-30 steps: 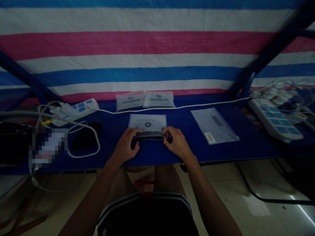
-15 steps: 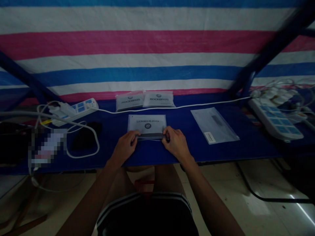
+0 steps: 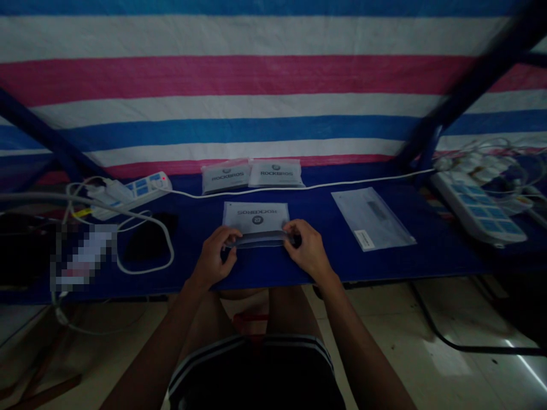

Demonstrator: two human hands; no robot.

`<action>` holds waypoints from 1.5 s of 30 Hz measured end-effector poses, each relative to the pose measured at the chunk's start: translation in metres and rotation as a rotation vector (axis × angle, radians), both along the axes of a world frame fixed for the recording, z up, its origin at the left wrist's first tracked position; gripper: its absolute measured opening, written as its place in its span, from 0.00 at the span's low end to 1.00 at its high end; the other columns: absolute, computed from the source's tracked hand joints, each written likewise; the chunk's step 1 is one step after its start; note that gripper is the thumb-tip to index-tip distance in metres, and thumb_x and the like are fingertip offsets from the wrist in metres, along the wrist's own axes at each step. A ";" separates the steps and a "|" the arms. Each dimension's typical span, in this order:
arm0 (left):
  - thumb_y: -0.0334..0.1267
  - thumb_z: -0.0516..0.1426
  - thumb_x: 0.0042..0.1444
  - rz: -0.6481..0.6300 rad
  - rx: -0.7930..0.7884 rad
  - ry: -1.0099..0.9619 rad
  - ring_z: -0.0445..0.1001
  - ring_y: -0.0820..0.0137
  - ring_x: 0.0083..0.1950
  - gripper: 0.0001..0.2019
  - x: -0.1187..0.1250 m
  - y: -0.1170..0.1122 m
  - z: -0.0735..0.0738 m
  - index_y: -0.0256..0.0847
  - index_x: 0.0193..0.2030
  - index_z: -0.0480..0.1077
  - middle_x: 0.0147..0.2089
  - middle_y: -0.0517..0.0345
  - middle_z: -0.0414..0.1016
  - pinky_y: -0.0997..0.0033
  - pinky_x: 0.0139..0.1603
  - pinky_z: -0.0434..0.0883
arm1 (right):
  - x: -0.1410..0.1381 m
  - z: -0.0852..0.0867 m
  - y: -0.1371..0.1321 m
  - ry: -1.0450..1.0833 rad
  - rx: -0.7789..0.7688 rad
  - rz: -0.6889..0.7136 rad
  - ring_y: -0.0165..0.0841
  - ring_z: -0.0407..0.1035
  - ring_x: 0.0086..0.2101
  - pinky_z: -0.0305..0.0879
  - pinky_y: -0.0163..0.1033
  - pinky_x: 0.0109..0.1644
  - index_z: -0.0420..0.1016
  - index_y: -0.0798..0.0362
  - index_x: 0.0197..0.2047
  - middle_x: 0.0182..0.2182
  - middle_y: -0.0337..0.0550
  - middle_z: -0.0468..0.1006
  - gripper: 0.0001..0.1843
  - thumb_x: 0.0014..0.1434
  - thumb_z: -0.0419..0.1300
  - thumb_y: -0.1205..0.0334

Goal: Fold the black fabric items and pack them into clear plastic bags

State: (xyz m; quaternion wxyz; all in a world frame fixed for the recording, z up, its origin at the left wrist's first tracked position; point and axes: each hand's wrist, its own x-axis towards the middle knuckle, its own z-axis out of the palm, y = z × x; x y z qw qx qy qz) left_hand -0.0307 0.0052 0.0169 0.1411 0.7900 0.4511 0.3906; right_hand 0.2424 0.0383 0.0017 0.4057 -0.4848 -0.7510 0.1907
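A white printed plastic bag (image 3: 256, 218) lies on the blue table (image 3: 299, 256) in front of me, its print upside down. My left hand (image 3: 216, 256) pinches the bag's near left corner. My right hand (image 3: 308, 249) pinches its near right corner. Between them the bag's near edge (image 3: 256, 240) is lifted a little and looks like a grey strip. Whatever dark thing lies inside or under it is hidden.
Two more printed bags (image 3: 252, 173) lean at the back against a striped tarp. A clear bag (image 3: 372, 217) lies to the right. Power strips with white cables sit at the left (image 3: 128, 191) and right (image 3: 478, 208). A dark object (image 3: 147, 239) rests left of my hands.
A dark long object was between my hands a second ago; now the bag's near edge is there instead. Both hands stayed at the same spot and lifted the edge slightly.
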 end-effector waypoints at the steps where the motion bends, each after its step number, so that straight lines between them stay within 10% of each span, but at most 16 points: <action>1: 0.28 0.54 0.58 -0.006 -0.006 -0.028 0.75 0.65 0.41 0.15 -0.001 0.001 0.000 0.42 0.52 0.70 0.42 0.56 0.73 0.65 0.43 0.73 | 0.001 0.000 0.001 0.041 -0.002 -0.024 0.39 0.75 0.38 0.71 0.43 0.45 0.74 0.50 0.42 0.37 0.45 0.80 0.07 0.58 0.60 0.67; 13: 0.23 0.54 0.63 0.116 0.051 0.024 0.79 0.63 0.52 0.12 0.000 0.015 -0.014 0.43 0.47 0.72 0.49 0.53 0.77 0.58 0.56 0.76 | 0.010 -0.002 0.004 0.176 -0.043 -0.112 0.43 0.74 0.60 0.69 0.56 0.67 0.78 0.51 0.56 0.60 0.53 0.79 0.17 0.66 0.58 0.61; 19: 0.26 0.57 0.66 0.132 0.111 -0.002 0.79 0.65 0.48 0.07 0.000 0.012 -0.015 0.42 0.43 0.72 0.45 0.54 0.78 0.61 0.53 0.77 | 0.005 0.007 -0.004 0.085 0.156 -0.225 0.43 0.76 0.51 0.73 0.50 0.58 0.78 0.52 0.48 0.48 0.53 0.83 0.11 0.66 0.57 0.62; 26: 0.29 0.59 0.67 -0.039 0.094 0.032 0.78 0.65 0.47 0.05 0.003 0.010 -0.014 0.42 0.42 0.72 0.44 0.54 0.77 0.62 0.52 0.77 | -0.029 0.005 -0.030 -0.036 0.006 0.079 0.29 0.72 0.26 0.66 0.33 0.35 0.79 0.50 0.46 0.27 0.36 0.78 0.09 0.68 0.57 0.62; 45: 0.26 0.55 0.66 -0.086 0.046 0.114 0.74 0.63 0.44 0.10 0.007 0.004 -0.012 0.44 0.35 0.66 0.38 0.56 0.74 0.62 0.46 0.73 | -0.055 0.015 -0.036 -0.387 -0.126 0.136 0.33 0.80 0.32 0.58 0.34 0.33 0.74 0.45 0.51 0.35 0.38 0.85 0.07 0.76 0.55 0.58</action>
